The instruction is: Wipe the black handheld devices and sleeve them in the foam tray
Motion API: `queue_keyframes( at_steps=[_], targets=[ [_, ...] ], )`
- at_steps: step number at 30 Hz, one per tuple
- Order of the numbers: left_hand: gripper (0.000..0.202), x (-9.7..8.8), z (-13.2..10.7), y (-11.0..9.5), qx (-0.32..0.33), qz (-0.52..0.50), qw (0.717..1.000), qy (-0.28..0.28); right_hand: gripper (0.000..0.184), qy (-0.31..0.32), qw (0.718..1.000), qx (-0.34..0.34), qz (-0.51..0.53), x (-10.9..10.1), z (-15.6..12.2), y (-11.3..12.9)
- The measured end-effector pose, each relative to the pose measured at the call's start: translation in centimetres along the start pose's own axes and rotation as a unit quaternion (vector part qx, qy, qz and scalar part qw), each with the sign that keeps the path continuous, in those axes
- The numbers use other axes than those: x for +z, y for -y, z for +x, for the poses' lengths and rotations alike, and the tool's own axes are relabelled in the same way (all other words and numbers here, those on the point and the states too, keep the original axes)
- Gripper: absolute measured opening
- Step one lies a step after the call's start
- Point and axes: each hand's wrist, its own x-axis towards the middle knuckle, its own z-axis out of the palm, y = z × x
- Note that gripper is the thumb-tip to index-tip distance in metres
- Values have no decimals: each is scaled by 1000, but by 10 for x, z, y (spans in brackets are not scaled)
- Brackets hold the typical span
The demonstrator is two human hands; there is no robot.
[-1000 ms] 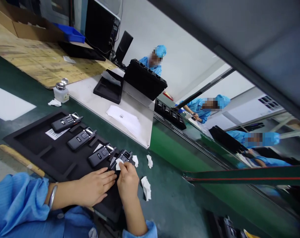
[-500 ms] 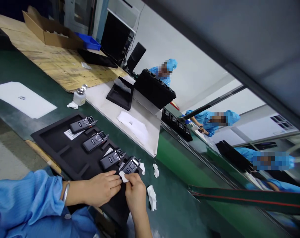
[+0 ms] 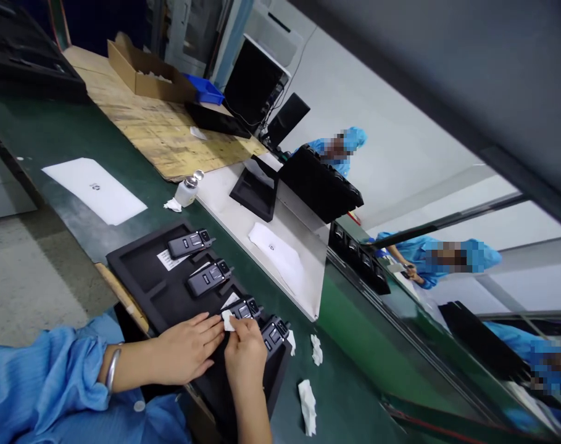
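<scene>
Your right hand (image 3: 246,353) pinches a small white tissue (image 3: 227,320) between thumb and forefinger, the other fingers curled in toward the palm. You have it against the third radio (image 3: 245,307), counting from the top of the row, which lies in a black foam tray (image 3: 134,256) in front of you. Your left hand (image 3: 184,351), with a silver bangle (image 3: 112,371) at the wrist, lies palm down with the fingers straight and close together and the thumb apart. Its fingertips reach the lower end of that radio; I can't tell whether they press on it, since your hands cover that part.

The first radio (image 3: 189,243) and second radio (image 3: 209,277) lie further up the tray, the first partly over a printed label (image 3: 170,260). The fourth radio (image 3: 275,335) sits just beyond your right hand, near the tray's edge. To the right of the tray, on the green bench (image 3: 340,391), you have loose crumpled tissues (image 3: 308,407) (three of them in view).

Beyond the tray's far edge stands a bottle (image 3: 186,192) with its lid tipped open, a crumpled wipe (image 3: 173,205) just beside it. A white sheet (image 3: 95,190) lies to your left, and a white board (image 3: 224,221) lies ahead.
</scene>
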Motion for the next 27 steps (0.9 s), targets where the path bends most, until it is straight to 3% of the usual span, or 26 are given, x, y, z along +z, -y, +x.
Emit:
queue_keyframes(
  at_steps=[5, 8, 11, 15, 18, 21, 24, 27],
  targets=[
    [53, -4, -2, 1, -4, -41, 999, -18, 36, -20, 999, -4, -25, -3, -1, 1],
    [45, -12, -11, 12, -5, -73, 996, -57, 36, 22, 998, -15, 53, -4, 5, 11],
    [40, -20, -23, 30, -59, -40, 992, -100, 35, -7, 995, -21, 96, 3, 27, 26],
    [51, -24, -33, 50, -134, 3, 989, -65, 37, -3, 998, -41, 46, 29, 59, 51],
    [56, -21, -33, 51, -133, -6, 990, -39, 38, 11, 998, -65, 18, 46, 65, 61],
    [55, -20, -33, 48, -126, -17, 991, -43, 37, 33, 996, -76, 45, 48, 60, 61],
    [51, -27, -36, 57, -131, -24, 988, -78, 35, 22, 995, -85, 42, 43, 60, 59],
    [46, -40, -42, 81, -184, 1, 975, -128, 38, 58, 990, -97, 80, 44, 72, 64]
  ],
)
